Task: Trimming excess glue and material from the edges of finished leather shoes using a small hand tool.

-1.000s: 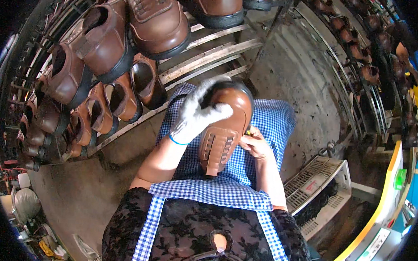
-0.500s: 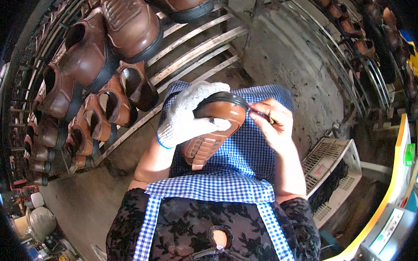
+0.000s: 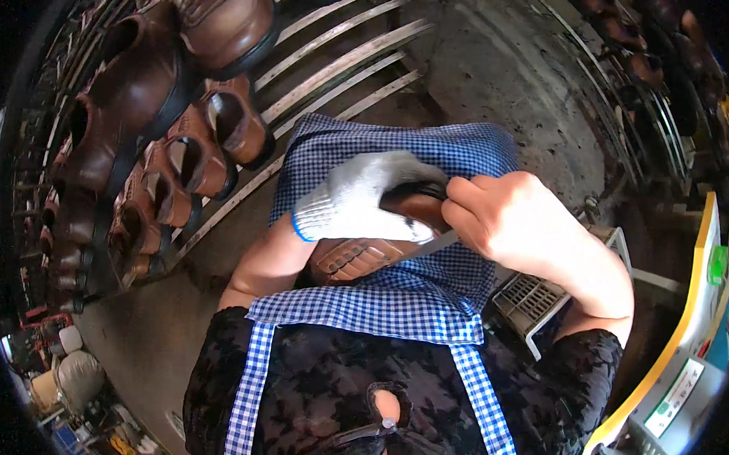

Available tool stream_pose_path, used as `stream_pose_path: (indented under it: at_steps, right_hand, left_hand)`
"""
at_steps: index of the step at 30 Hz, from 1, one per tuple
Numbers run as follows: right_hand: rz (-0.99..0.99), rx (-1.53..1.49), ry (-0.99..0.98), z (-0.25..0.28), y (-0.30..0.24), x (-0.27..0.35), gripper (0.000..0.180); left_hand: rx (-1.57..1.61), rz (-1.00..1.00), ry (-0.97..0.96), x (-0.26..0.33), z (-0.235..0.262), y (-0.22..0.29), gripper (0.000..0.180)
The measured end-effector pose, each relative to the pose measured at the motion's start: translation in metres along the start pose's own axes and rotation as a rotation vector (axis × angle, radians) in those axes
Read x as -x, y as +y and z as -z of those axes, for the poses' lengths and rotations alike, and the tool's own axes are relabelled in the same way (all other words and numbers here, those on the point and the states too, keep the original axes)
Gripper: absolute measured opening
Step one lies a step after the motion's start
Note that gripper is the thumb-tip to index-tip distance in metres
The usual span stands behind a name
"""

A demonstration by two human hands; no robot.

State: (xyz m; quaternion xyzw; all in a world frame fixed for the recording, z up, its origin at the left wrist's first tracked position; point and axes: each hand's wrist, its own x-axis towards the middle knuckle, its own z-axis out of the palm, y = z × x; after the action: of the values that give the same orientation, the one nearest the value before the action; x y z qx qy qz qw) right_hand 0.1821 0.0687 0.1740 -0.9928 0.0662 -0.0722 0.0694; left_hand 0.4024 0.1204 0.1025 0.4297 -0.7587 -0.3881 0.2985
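A brown leather shoe (image 3: 353, 260) with a dark sole lies across my lap, its stitched upper facing me. My left hand (image 3: 374, 199), in a white knit glove with a blue cuff edge, is closed around its toe end and covers much of it. My bare right hand (image 3: 497, 214) is closed in a fist right at the sole edge. From under its fingers a thin, flat grey strip like a blade (image 3: 439, 243) slants down towards the glove's thumb. Its other end is hidden in the fist. A blue checked apron (image 3: 394, 138) is spread beneath the shoe.
Several brown shoes (image 3: 132, 104) fill a slatted metal rack (image 3: 340, 57) at the left. More shoes (image 3: 637, 60) stand on a rack at the far right. A pale plastic crate (image 3: 533, 306) sits by my right arm, near a yellow-edged board (image 3: 699, 270).
My right hand has turned over from a fingertip pinch into a fist, its elbow swinging outwards. The grey strip has come into view. The shoe has tilted in my gloved left hand.
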Motion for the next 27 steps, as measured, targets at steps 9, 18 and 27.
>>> stream_pose_path:
  at_steps: [9,18,27]
  right_hand:
    - [-0.001,-0.159,0.079,-0.028,0.012,0.000,0.021]
    - [-0.433,-0.717,0.452,-0.068,0.021,0.018,0.025]
    - [-0.456,-0.461,0.489,-0.076,-0.011,0.017,0.038]
  left_hand:
    - [-0.044,-0.017,-0.048,0.003,-0.001,-0.012,0.069]
    - [-0.080,-0.116,0.165,0.009,0.014,-0.015,0.060]
    - [0.084,0.069,0.290,0.033,0.018,-0.021,0.065]
